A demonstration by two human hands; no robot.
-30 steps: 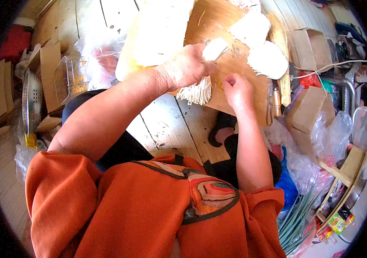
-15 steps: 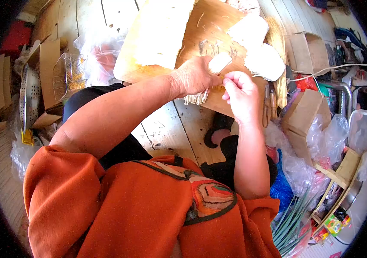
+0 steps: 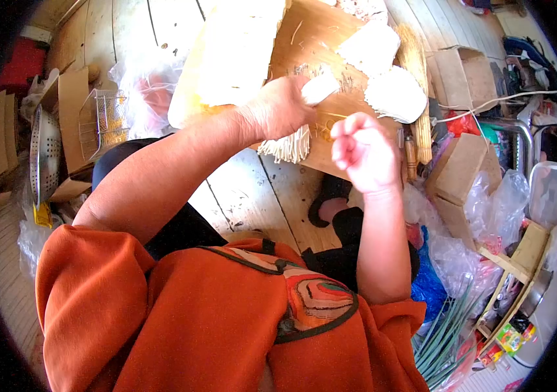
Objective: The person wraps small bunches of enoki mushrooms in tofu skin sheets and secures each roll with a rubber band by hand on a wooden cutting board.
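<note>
Head view: left fingers (image 3: 300, 112) wrap pale bundle (image 3: 320, 89).

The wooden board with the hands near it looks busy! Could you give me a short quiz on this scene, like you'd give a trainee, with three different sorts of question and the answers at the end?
1. True or false: a gap shows between the left hand and the right hand.
2. Multiple choice: which hand grips the white bundle?
A) Right
B) Left
C) Both
3. Fill in the blank: the metal strainer full of holes is near the ____ edge of the view.

Key: 1 true; 2 B; 3 left
</note>
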